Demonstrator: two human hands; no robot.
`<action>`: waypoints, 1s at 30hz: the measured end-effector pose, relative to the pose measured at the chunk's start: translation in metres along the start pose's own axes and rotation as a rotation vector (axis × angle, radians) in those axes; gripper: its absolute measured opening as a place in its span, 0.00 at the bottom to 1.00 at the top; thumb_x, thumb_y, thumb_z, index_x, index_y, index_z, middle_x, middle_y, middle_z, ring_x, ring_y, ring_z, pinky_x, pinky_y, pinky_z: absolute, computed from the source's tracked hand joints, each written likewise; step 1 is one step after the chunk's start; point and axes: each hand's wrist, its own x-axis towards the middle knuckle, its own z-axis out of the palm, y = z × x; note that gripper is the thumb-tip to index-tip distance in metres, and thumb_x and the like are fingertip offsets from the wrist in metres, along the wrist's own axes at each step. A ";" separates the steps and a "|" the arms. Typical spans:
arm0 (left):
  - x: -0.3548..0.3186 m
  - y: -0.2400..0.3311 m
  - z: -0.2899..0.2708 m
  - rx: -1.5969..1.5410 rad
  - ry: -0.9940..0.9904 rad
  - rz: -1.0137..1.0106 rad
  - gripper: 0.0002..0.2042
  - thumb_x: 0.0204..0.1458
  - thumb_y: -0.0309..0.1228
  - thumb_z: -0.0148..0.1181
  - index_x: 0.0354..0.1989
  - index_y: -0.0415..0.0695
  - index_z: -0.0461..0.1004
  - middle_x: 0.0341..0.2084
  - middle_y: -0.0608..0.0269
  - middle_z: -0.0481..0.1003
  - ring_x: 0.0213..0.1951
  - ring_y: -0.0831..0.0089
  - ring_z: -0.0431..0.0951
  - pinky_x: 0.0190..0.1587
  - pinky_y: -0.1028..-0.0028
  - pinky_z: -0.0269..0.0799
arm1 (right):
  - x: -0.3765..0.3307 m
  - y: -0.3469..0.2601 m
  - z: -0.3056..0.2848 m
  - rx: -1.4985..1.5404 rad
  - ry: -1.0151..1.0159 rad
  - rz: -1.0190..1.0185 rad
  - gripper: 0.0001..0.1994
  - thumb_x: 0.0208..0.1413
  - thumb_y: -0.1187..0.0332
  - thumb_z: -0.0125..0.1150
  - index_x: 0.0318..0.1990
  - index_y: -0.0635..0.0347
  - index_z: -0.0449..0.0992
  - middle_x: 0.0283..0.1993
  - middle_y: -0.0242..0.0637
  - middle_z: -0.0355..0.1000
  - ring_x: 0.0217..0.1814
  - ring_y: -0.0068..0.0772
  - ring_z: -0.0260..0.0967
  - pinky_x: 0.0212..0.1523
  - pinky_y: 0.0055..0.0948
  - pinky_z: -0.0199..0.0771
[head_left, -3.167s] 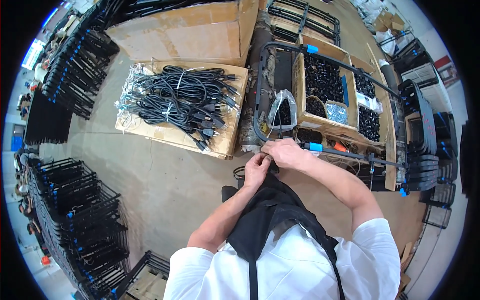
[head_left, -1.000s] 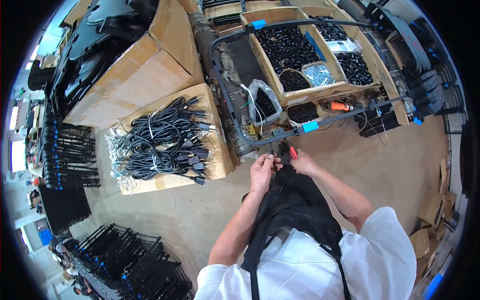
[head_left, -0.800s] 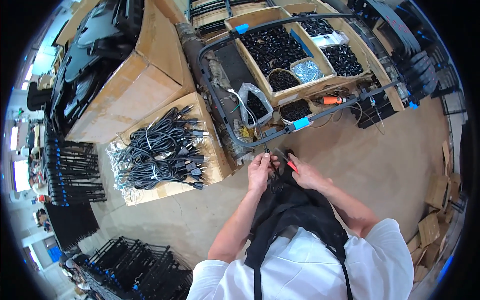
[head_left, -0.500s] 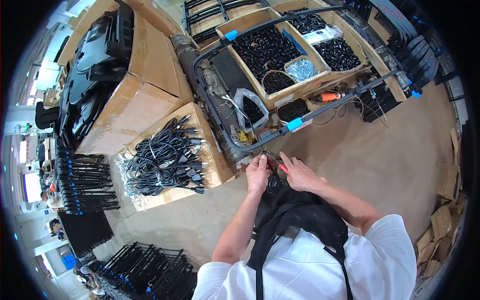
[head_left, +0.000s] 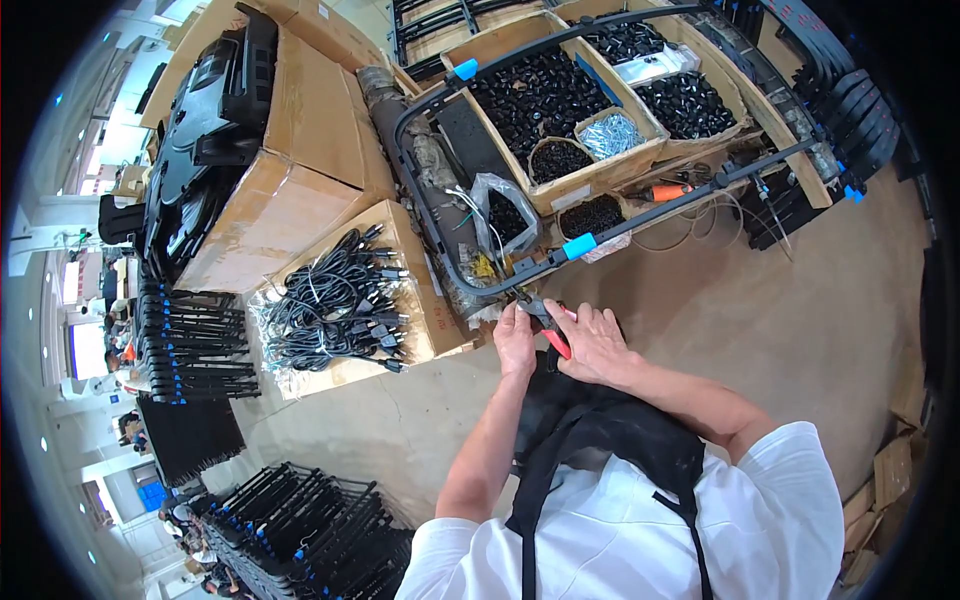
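A pair of pliers (head_left: 554, 338) with red handles is in my right hand (head_left: 597, 346), its jaws pointing up and left. My left hand (head_left: 515, 343) is closed in a pinch beside the jaws, at the near rail of a black tubular frame (head_left: 493, 290). What its fingers hold is too small to make out. Both hands are just below the frame's rounded near-left corner. Blue tape (head_left: 579, 246) wraps the rail to the right of them. Inside the frame lies a clear plastic bag (head_left: 482, 205) of small black parts.
A wooden tray (head_left: 548, 197) holds black parts and a tub of silver screws (head_left: 610, 135). Bundled black power cords (head_left: 335, 300) lie on a cardboard box to the left. A tall carton (head_left: 325, 140) stands behind them. An orange-handled tool (head_left: 672, 191) sits under the tray.
The pliers have swung into fuller view, with their jaws near my left fingers. The right-hand fingers are spread more. The whole view has shifted slightly.
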 end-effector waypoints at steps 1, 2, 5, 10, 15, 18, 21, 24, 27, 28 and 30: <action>0.000 -0.002 -0.002 0.002 0.000 0.004 0.12 0.74 0.32 0.50 0.54 0.39 0.78 0.38 0.68 0.81 0.36 0.78 0.81 0.44 0.72 0.81 | 0.000 0.002 0.003 0.024 0.055 -0.019 0.50 0.47 0.62 0.70 0.79 0.52 0.53 0.49 0.56 0.69 0.51 0.59 0.73 0.54 0.54 0.72; 0.000 -0.002 -0.006 0.013 -0.018 -0.007 0.13 0.74 0.31 0.49 0.56 0.38 0.77 0.39 0.68 0.81 0.37 0.77 0.82 0.44 0.72 0.81 | 0.000 0.002 0.006 0.025 0.059 -0.023 0.50 0.47 0.62 0.70 0.79 0.52 0.53 0.49 0.56 0.69 0.51 0.59 0.73 0.54 0.54 0.72; -0.002 0.012 -0.014 0.092 -0.080 -0.038 0.13 0.74 0.31 0.49 0.56 0.38 0.77 0.41 0.65 0.82 0.39 0.76 0.83 0.45 0.71 0.81 | -0.001 0.002 0.015 0.033 0.114 -0.038 0.46 0.50 0.62 0.69 0.78 0.54 0.56 0.44 0.56 0.70 0.42 0.57 0.77 0.44 0.52 0.79; 0.004 0.114 -0.015 0.991 -0.087 0.149 0.13 0.71 0.32 0.51 0.50 0.40 0.81 0.35 0.55 0.85 0.41 0.66 0.85 0.46 0.66 0.79 | -0.011 -0.008 0.021 -0.018 0.208 0.011 0.43 0.53 0.65 0.66 0.78 0.55 0.57 0.42 0.57 0.69 0.36 0.57 0.79 0.38 0.50 0.83; 0.071 0.159 0.000 1.730 -0.198 0.750 0.19 0.66 0.45 0.54 0.41 0.42 0.85 0.37 0.48 0.85 0.46 0.47 0.80 0.52 0.50 0.71 | -0.013 -0.044 0.030 -0.088 0.287 0.089 0.41 0.54 0.66 0.65 0.78 0.51 0.58 0.41 0.54 0.68 0.33 0.54 0.79 0.35 0.48 0.83; 0.108 0.143 -0.001 1.762 -0.358 0.617 0.20 0.65 0.47 0.55 0.36 0.42 0.83 0.35 0.46 0.84 0.43 0.44 0.81 0.51 0.50 0.72 | -0.008 -0.063 0.037 -0.096 0.357 0.113 0.41 0.54 0.68 0.65 0.77 0.47 0.60 0.40 0.52 0.68 0.32 0.53 0.78 0.34 0.47 0.83; 0.110 0.142 0.007 1.518 -0.583 0.723 0.21 0.67 0.46 0.52 0.32 0.41 0.78 0.34 0.42 0.82 0.42 0.43 0.82 0.48 0.46 0.74 | -0.005 -0.069 0.042 -0.094 0.409 0.166 0.41 0.52 0.68 0.66 0.77 0.44 0.61 0.41 0.51 0.68 0.34 0.52 0.78 0.34 0.46 0.83; 0.100 0.142 0.009 1.493 -0.505 0.625 0.18 0.71 0.45 0.46 0.40 0.42 0.73 0.32 0.38 0.81 0.40 0.37 0.82 0.45 0.42 0.76 | -0.002 -0.075 0.051 -0.077 0.439 0.213 0.42 0.52 0.69 0.66 0.77 0.42 0.61 0.42 0.51 0.68 0.36 0.53 0.78 0.34 0.46 0.83; 0.098 0.134 0.004 1.546 -0.373 0.591 0.19 0.72 0.45 0.45 0.40 0.42 0.73 0.31 0.35 0.81 0.37 0.34 0.82 0.44 0.41 0.76 | 0.003 -0.083 0.053 -0.082 0.431 0.241 0.42 0.51 0.69 0.67 0.77 0.43 0.61 0.43 0.52 0.68 0.38 0.53 0.78 0.35 0.46 0.83; 0.098 0.130 0.006 1.538 -0.342 0.580 0.19 0.72 0.45 0.45 0.39 0.42 0.74 0.30 0.34 0.81 0.37 0.34 0.83 0.45 0.41 0.76 | 0.003 -0.086 0.054 -0.091 0.407 0.261 0.42 0.51 0.69 0.67 0.77 0.43 0.62 0.44 0.52 0.68 0.39 0.54 0.78 0.35 0.47 0.83; 0.100 0.125 0.007 1.519 -0.322 0.573 0.19 0.71 0.45 0.46 0.38 0.41 0.74 0.30 0.34 0.81 0.37 0.35 0.83 0.45 0.42 0.77 | 0.007 -0.091 0.059 -0.089 0.413 0.288 0.42 0.50 0.70 0.67 0.77 0.43 0.62 0.44 0.53 0.68 0.39 0.54 0.78 0.36 0.47 0.83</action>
